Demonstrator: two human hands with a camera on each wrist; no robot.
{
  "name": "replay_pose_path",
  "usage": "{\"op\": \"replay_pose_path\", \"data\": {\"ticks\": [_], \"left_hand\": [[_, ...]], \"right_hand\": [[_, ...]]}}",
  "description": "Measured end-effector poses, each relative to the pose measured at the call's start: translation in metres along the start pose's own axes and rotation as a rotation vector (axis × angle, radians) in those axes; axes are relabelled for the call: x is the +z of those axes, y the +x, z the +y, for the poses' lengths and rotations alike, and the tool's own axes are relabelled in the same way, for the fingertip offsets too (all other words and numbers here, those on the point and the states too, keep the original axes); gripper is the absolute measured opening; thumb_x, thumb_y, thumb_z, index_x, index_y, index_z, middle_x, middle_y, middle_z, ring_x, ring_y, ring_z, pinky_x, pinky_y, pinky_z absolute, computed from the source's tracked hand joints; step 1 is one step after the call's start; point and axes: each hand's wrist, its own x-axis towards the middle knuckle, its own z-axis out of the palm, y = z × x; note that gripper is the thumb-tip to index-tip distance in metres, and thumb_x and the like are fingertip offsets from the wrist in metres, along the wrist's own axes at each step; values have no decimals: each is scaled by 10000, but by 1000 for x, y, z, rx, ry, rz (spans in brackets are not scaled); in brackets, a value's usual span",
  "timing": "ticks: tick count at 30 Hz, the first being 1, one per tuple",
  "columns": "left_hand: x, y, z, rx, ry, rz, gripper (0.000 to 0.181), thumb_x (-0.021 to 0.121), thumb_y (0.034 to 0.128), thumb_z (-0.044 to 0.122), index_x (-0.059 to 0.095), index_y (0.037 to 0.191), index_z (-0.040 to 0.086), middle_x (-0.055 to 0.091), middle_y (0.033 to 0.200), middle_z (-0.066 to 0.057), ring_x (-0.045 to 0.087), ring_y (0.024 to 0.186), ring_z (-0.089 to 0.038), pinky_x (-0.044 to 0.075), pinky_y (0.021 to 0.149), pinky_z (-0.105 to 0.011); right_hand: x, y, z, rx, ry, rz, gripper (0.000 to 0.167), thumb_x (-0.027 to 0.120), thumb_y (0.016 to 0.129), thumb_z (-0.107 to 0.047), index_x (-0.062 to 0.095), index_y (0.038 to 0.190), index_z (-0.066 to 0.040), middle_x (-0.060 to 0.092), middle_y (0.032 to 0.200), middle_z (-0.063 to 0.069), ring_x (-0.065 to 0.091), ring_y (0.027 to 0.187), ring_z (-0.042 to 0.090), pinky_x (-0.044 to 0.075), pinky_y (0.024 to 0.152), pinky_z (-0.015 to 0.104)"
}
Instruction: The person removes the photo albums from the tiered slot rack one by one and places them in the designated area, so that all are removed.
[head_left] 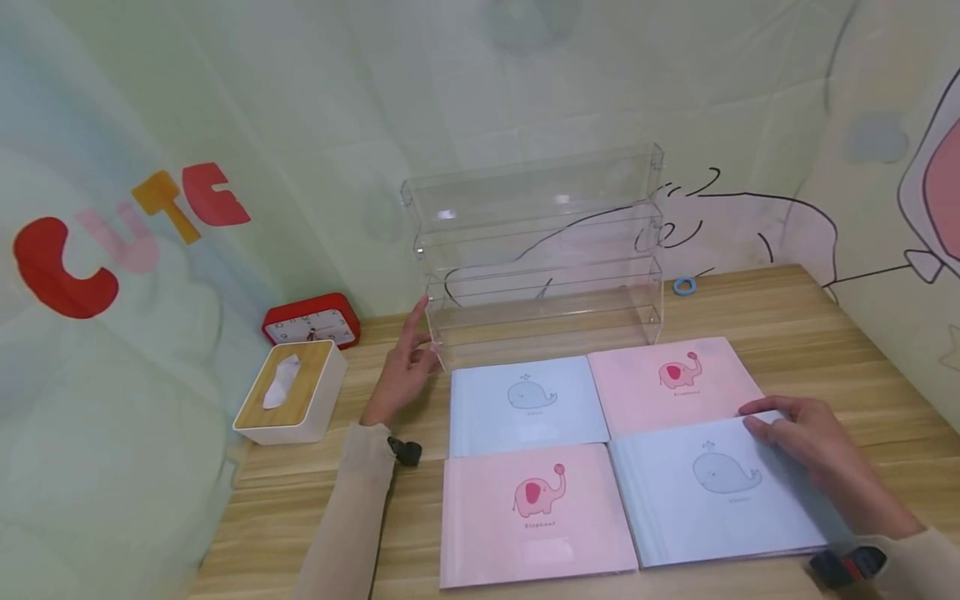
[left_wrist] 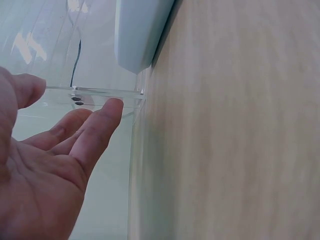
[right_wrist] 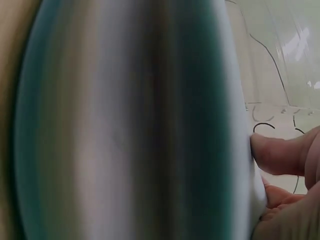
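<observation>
A light blue book with a whale on its cover lies at the front right. My right hand pinches its upper right corner, thumb on the cover; in the right wrist view the book fills much of the picture, blurred. Beside it are a pink elephant book, another blue whale book and another pink elephant book. Behind them stands a clear tiered acrylic rack. My left hand touches the rack's left side with extended fingers; the left wrist view shows its fingertips at the clear edge.
Left of the rack sit a red clock and a tissue box with a wooden lid. A small blue ring lies to the rack's right. A printed cloth backdrop rises behind the wooden table.
</observation>
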Motion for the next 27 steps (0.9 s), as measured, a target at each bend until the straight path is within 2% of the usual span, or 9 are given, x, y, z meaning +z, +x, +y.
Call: {"op": "replay_pose_path", "data": {"ticks": [5, 7, 10, 15, 21, 27], "left_hand": [[0, 0, 0, -2, -6, 0, 840, 530, 1130, 199, 62, 1609, 705, 574, 1539, -241, 760, 1179, -409, 620, 1008, -602], [1, 0, 0, 0, -4, -4, 841, 528, 1130, 198, 59, 1607, 707, 570, 1544, -244, 755, 1190, -415, 619, 1009, -604], [1, 0, 0, -2, -5, -6, 840, 524, 1131, 197, 59, 1605, 711, 565, 1550, -246, 751, 1197, -418, 619, 1009, -605], [0, 1, 1, 2, 3, -9, 831, 522, 1135, 214, 49, 1608, 707, 563, 1551, -246, 755, 1187, -419, 609, 1023, -617], [-1, -1, 2, 2, 6, -15, 809, 519, 1138, 229, 57, 1619, 688, 540, 1575, -254, 730, 1233, -443, 596, 1042, -621], [-2, -2, 1, 8, 6, -2, 808, 520, 1137, 211, 63, 1650, 636, 559, 1554, -257, 735, 1214, -439, 609, 1026, -609]], "right_hand": [[-3, -4, 2, -81, -109, -6, 630, 653, 1056, -311, 461, 1506, 86, 250, 1594, 452, 298, 1356, 615, 324, 1122, 738], [-6, -5, 4, -136, -173, -21, 718, 683, 1037, -360, 397, 1516, 92, 218, 1578, 480, 285, 1351, 647, 302, 1122, 782], [-11, -8, 6, -204, -267, -34, 822, 736, 998, -374, 318, 1529, 92, 324, 1493, 490, 421, 1236, 621, 441, 997, 707], [-19, -8, 9, -278, -339, -28, 942, 835, 926, -316, 255, 1531, 114, 510, 1337, 493, 595, 1077, 557, 560, 848, 559], [-20, -7, 13, -295, -330, -2, 969, 871, 893, -219, 238, 1528, 146, 557, 1321, 500, 633, 1094, 585, 591, 814, 552], [-20, -3, 17, -271, -335, 25, 991, 891, 878, -295, 262, 1511, 136, 613, 1215, 430, 639, 1015, 504, 568, 809, 495]]}}
